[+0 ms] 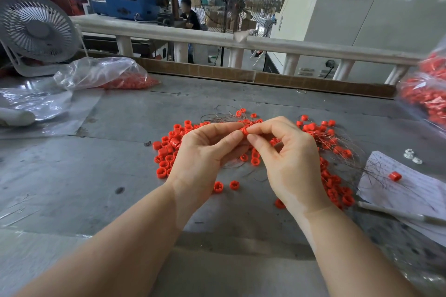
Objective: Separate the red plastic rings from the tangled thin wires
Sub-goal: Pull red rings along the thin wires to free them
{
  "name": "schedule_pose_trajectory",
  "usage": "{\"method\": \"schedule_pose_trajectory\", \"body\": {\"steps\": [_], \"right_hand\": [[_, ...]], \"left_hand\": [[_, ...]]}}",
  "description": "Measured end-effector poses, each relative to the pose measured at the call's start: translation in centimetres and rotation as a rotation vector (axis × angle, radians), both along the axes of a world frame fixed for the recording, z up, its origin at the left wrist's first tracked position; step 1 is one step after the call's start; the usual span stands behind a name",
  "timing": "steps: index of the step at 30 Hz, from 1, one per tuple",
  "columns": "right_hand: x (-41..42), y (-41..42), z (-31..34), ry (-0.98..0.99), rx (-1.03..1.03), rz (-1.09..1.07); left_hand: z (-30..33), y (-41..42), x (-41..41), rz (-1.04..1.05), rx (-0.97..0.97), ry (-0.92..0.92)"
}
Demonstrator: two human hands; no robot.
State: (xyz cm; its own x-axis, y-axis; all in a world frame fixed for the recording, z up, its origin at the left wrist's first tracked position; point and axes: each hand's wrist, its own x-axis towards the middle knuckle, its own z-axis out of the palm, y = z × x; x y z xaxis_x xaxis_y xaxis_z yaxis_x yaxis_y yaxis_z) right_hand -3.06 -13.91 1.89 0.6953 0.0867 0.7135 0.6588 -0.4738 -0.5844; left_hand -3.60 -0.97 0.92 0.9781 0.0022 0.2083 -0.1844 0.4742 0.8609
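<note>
Fingertips of both hands meet on one red ring, held up above the table. The left hand pinches the ring's left side between thumb and forefinger; the right hand pinches its right side the same way, its other fingers loosely curled below. The ring sits directly between the two sets of fingertips, touching both, so neither hand is nearer. It seems to lie on its side, with its opening pointing left and right from one hand to the other, though this is hard to be sure of.

Thin dark wires spread just beyond the fingers, away from the person, and more run off to the right of the right hand. Whether a wire passes through the held ring cannot be made out. If one does, the coming move likely depends on drawing the ring along that left-right line.

Both hands are raised, backs toward the camera, wrists bent slightly inward, forearms reaching in from the near edge.

Under and left of the left hand lies a pile of loose rings. Right of the right hand, more rings sit caught among wires. Far right of the fingers, paper carries one ring. Far left, a bag holds more.
</note>
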Motion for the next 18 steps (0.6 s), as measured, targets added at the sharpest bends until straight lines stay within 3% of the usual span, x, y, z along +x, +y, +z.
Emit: {"method": "schedule_pose_trajectory", "body": {"steps": [18], "right_hand": [[-0.02, -0.06, -0.03, -0.023, -0.003, -0.038]], "left_hand": [[0.43, -0.12, -0.22, -0.012, -0.009, 0.047]]}}
